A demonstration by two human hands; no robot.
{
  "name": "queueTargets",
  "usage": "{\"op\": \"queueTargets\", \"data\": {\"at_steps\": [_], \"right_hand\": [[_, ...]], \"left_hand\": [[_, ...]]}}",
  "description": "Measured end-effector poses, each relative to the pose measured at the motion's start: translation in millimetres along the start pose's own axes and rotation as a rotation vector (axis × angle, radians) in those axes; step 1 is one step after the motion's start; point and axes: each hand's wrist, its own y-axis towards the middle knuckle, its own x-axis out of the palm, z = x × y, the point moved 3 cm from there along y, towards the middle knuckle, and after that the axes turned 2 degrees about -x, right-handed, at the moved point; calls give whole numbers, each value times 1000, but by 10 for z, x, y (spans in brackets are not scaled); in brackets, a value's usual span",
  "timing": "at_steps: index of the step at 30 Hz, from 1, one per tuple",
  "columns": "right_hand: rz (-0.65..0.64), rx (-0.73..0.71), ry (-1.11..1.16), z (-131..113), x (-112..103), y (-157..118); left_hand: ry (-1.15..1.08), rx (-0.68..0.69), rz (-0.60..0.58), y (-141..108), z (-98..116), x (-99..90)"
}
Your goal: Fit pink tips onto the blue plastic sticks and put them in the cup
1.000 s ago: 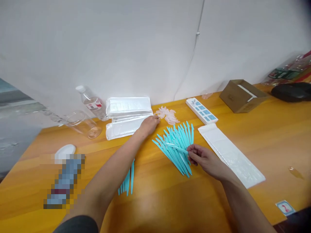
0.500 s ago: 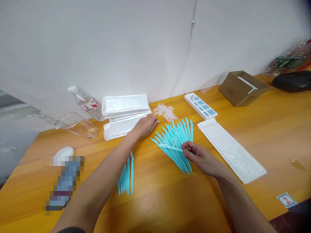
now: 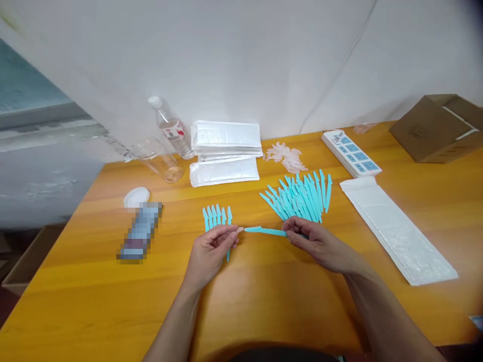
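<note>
Over the desk [image 3: 260,301], at the near edge of a heap of blue razors [image 3: 302,196], we hold one single razor [image 3: 266,231] level and facing a pale cap [image 3: 240,230]. Our right hand [image 3: 315,241] has its grip clamped on the handle, probably to leave the blade end clear; our left hand [image 3: 215,249] has its grip pinched on the cap, its tip poking out toward the razor (whether the two touch, we cannot tell).

Left of the heap we see a row of razors [image 3: 214,215], partly hidden by our left hand, heads pointing away, perhaps ordered so to keep them apart from the jumble. Loose caps [image 3: 285,157] lie just behind the heap, we judge for easy reach. Stacked packets [image 3: 226,137] sit behind it to the left, a power strip [image 3: 351,153] behind it to the right, and a long white packet [image 3: 400,231] slants away on its right.
</note>
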Motion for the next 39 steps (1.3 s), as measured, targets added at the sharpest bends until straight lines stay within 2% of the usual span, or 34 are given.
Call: {"op": "queueTargets", "data": {"at_steps": [8,11,14,17,21,24,26,29,31,33,39], "right_hand": [[-29,5,-23,-51,88,-27],[-31,9,-25,-47,93,-37],[-43,9,-29,-38,111,-23],[-70,-10,-32,-35,170,-18],[-159,18,23,-20,409,-79],[-167,74,70,31,671,-87],[-64,117,74,85,804,-11],[44,166,-21,135,927,212],[47,138,-176,103,969,386],[42,95,-301,35,989,532],[66,43,-479,-83,1032,678]], "left_hand": [[64,94,53,-145,82,6],[87,85,78,-147,56,-37],[125,95,40,-156,28,-34],[145,100,-21,-179,9,57],[28,25,-37,-198,-32,205],[-42,34,16,-190,-63,171],[89,127,142,-190,-73,21],[502,328,310,-224,-92,-261],[725,425,308,-248,-141,-392],[841,482,262,-265,-208,-462],[933,572,188,-281,-311,-437]]}}
